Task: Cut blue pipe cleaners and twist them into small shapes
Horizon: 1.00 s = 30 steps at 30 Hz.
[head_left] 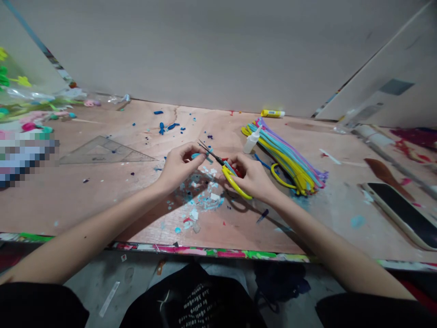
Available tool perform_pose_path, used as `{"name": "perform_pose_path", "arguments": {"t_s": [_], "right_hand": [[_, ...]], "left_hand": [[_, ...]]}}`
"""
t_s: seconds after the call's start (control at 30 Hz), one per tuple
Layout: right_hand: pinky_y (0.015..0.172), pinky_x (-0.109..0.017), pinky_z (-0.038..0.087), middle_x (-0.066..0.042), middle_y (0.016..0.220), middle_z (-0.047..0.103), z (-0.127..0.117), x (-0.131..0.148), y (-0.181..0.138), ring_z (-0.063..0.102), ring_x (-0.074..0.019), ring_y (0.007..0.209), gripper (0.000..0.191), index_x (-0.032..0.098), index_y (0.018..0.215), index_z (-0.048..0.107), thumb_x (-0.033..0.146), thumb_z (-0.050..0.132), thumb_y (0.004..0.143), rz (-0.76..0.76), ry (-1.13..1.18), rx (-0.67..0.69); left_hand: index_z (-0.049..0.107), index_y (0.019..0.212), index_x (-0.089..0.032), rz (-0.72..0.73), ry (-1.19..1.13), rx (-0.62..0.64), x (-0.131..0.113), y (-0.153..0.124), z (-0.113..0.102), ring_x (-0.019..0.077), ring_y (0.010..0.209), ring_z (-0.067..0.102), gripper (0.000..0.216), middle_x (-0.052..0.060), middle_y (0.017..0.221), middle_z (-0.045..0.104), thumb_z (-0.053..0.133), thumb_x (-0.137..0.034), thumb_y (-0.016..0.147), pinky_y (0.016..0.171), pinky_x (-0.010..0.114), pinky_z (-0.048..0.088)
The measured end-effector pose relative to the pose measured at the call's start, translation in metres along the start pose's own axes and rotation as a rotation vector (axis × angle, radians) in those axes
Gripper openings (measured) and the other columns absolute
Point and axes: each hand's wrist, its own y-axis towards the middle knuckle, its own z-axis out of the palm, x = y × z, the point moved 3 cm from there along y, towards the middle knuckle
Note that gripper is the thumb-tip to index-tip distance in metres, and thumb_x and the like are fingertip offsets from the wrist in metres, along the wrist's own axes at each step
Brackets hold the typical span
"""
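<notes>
My right hand (251, 175) is closed around the handles of a pair of scissors (236, 184), one loop yellow and another part red. Their dark blades point up and left, with the tips beside the fingers of my left hand (180, 166). Thumb and forefinger of that hand pinch a small light-blue piece (195, 156), mostly covered by the fingers. Below both hands, scattered pale-blue and white scraps (214, 197) lie on the wooden table (112, 200). Just right of the scissors, a white squeeze bottle (251, 141) with a pointed nozzle leans by a bundle of coloured pipe cleaners (290, 159).
A clear set square (105, 152) lies at left, with dark-blue bits behind. A yellow glue stick (272, 114) rests against the back panel (205, 50). At right are a phone (404, 214) and a brown wooden tool (385, 175). Colourful craft pieces (30, 120) crowd the far left.
</notes>
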Motion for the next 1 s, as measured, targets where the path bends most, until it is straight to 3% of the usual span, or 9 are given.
{"name": "perform_pose_path", "arguments": {"t_s": [0.13, 0.3, 0.47, 0.6, 0.8, 1.0], "right_hand": [[0.055, -0.026, 0.029, 0.004, 0.063, 0.05, -0.002, 0.003, -0.001, 0.04, -0.0108, 0.058, 0.027, 0.02, 0.077, 0.054, 0.041, 0.069, 0.082, -0.024, -0.025, -0.012], [0.055, -0.027, 0.028, 0.003, 0.058, 0.046, -0.006, 0.006, 0.0, 0.038, -0.0121, 0.058, 0.046, 0.021, 0.066, 0.049, 0.06, 0.065, 0.084, -0.001, -0.018, -0.088], [0.065, -0.03, 0.04, -0.004, 0.08, 0.063, -0.005, 0.001, 0.001, 0.055, -0.0186, 0.072, 0.047, 0.021, 0.086, 0.054, 0.067, 0.064, 0.081, 0.05, 0.036, -0.018], [0.071, -0.034, 0.045, -0.007, 0.094, 0.065, -0.001, -0.003, 0.001, 0.06, -0.0234, 0.082, 0.057, 0.021, 0.104, 0.05, 0.067, 0.068, 0.075, 0.085, 0.011, 0.044], [0.072, -0.036, 0.046, -0.01, 0.1, 0.065, 0.004, 0.0, 0.001, 0.059, -0.0249, 0.085, 0.063, 0.02, 0.108, 0.05, 0.069, 0.068, 0.074, 0.018, -0.002, 0.044], [0.07, -0.035, 0.045, -0.009, 0.097, 0.066, 0.007, 0.004, -0.001, 0.059, -0.025, 0.083, 0.063, 0.021, 0.109, 0.051, 0.073, 0.066, 0.075, -0.008, -0.008, 0.045]], "left_hand": [[0.068, 0.081, -0.017, -0.002, -0.007, -0.007, -0.003, -0.001, 0.0, 0.0115, 0.064, 0.052, 0.01, 0.002, 0.079, 0.066, 0.066, -0.026, 0.08, 0.056, 0.024, 0.039], [0.066, 0.079, -0.017, -0.025, -0.09, -0.032, -0.001, 0.001, -0.001, 0.0101, 0.059, 0.051, 0.008, 0.0, 0.071, 0.062, 0.068, -0.024, 0.079, 0.056, 0.024, 0.041], [0.064, 0.079, -0.017, -0.178, -0.356, -0.072, 0.001, 0.004, -0.002, 0.0091, 0.06, 0.058, 0.008, 0.0, 0.071, 0.066, 0.07, -0.023, 0.08, 0.06, 0.022, 0.047], [0.063, 0.081, -0.018, -0.302, -0.581, -0.072, 0.001, 0.002, 0.002, 0.0104, 0.068, 0.065, 0.008, 0.001, 0.078, 0.072, 0.071, -0.018, 0.079, 0.072, 0.024, 0.053], [0.062, 0.083, -0.017, -0.406, -0.751, -0.084, 0.001, -0.002, 0.008, 0.0103, 0.07, 0.067, 0.013, 0.001, 0.083, 0.074, 0.072, -0.013, 0.077, 0.079, 0.026, 0.055], [0.066, 0.083, -0.017, -0.382, -0.791, -0.046, 0.003, -0.004, 0.011, 0.0107, 0.072, 0.069, 0.01, 0.0, 0.081, 0.074, 0.074, -0.012, 0.079, 0.078, 0.025, 0.055]]}}
